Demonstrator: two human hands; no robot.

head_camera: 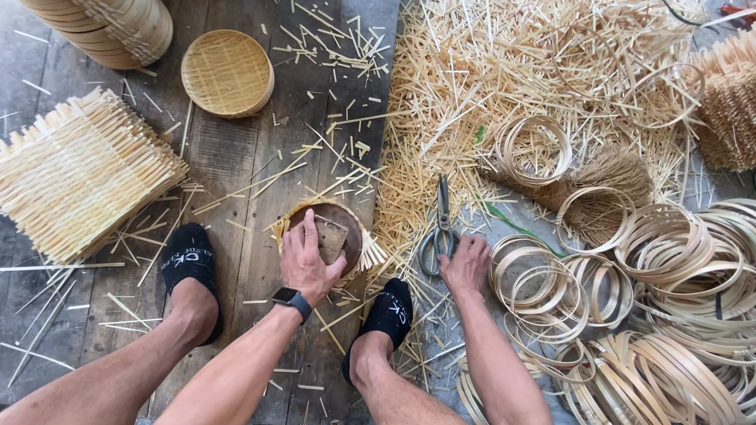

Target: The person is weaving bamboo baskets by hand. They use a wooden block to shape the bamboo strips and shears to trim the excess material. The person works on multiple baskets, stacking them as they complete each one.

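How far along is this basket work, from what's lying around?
Done: one finished round tray lies on the planks, beside stacked ones. In hand: the left hand presses a round wooden block onto a woven piece, while the right hand rests on the scissors. Left: a stack of untrimmed woven mats and many loose bamboo hoops.

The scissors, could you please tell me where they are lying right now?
In the head view, the scissors lie right of centre on the floor, handles under the right hand, between the straw pile and the bamboo rings.
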